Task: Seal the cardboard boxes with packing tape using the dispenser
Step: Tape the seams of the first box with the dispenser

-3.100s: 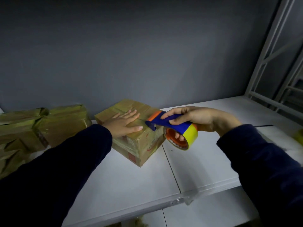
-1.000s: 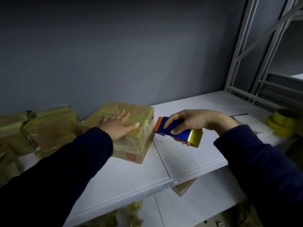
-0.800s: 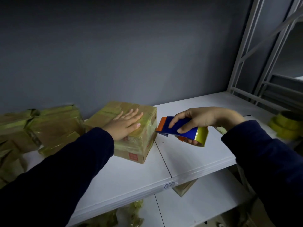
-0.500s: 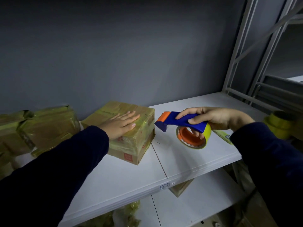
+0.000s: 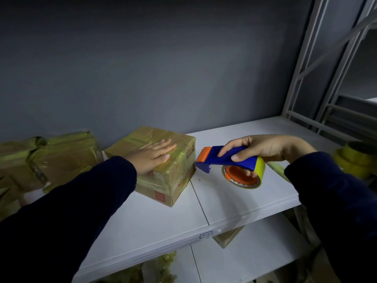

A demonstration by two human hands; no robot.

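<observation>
A small cardboard box wrapped in yellowish tape sits on the white shelf. My left hand lies flat on the box's top with straight fingers. My right hand grips a blue tape dispenser with an orange tip and a yellow tape roll. The dispenser's tip is just to the right of the box's right side, close to it; whether it touches is unclear.
Several taped boxes are piled at the left against the grey wall. Spare yellow tape rolls lie at the far right. A metal rack frame rises at the right. A lower shelf holds another box.
Over three seconds the box has been turned under my left hand. My right hand drew the dispenser off the box's top and now holds it beside the box's right side.
</observation>
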